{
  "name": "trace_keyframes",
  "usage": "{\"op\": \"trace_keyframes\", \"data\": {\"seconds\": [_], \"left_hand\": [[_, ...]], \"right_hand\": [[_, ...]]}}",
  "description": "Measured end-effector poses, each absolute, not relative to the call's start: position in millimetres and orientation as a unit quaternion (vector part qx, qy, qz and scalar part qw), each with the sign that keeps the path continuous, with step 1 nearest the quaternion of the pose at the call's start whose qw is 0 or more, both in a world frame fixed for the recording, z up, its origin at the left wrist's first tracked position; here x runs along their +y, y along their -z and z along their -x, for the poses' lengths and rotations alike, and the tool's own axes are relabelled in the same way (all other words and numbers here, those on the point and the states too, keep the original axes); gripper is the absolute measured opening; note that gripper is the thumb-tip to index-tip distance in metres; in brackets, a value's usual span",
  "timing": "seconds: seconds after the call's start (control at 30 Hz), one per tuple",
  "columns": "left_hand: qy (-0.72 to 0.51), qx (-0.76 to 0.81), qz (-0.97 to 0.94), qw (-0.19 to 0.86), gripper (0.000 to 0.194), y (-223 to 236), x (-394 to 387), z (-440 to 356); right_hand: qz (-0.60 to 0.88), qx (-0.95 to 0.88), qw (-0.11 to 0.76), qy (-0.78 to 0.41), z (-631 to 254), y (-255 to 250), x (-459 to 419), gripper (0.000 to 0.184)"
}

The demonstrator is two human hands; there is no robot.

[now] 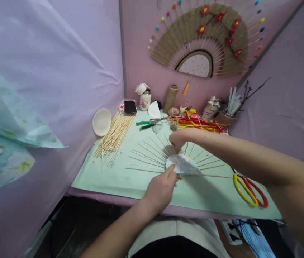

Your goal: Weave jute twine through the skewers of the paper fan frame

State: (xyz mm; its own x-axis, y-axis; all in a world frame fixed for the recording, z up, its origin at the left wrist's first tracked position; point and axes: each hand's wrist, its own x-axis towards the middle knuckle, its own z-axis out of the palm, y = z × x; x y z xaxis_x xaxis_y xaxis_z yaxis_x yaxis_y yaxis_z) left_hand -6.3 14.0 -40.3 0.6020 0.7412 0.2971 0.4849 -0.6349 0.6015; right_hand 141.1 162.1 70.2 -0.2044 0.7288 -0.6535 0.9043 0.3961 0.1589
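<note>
On the table lies a half-circle patterned piece [185,165] with thin wooden sticks [152,152] fanning out from its curved edge. My left hand [162,188] pinches its lower left corner, with the thumb on top and the other fingers curled at the straight edge. My right hand [179,139] reaches over from the right to the top of the curve. Its fingers are closed and point down among the sticks; what they hold is hidden by the hand.
Scissors [250,190] lie at the right below my forearm. Loose sticks [115,134] are piled at the left, near green-handled pliers [146,124]. Behind stand a twine spool [171,97], a jar [145,100] and red and yellow strips [203,123]. A decorated fan [203,39] hangs on the wall.
</note>
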Motion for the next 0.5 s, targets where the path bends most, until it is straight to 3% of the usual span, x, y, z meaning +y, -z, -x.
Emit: {"op": "trace_keyframes", "data": {"seconds": [0.17,0.27,0.5], "left_hand": [[-0.273,0.35,-0.861,0.246,0.024,41,14,6],[-0.267,0.349,-0.863,0.25,0.026,42,14,6],[-0.275,0.34,-0.864,0.251,0.029,46,15,6]], "right_hand": [[-0.625,0.721,0.202,0.22,-132,-62,190,0.022],[-0.648,0.723,0.117,0.209,-119,-66,216,0.019],[-0.675,0.699,-0.185,0.148,-86,-81,280,0.023]]}}
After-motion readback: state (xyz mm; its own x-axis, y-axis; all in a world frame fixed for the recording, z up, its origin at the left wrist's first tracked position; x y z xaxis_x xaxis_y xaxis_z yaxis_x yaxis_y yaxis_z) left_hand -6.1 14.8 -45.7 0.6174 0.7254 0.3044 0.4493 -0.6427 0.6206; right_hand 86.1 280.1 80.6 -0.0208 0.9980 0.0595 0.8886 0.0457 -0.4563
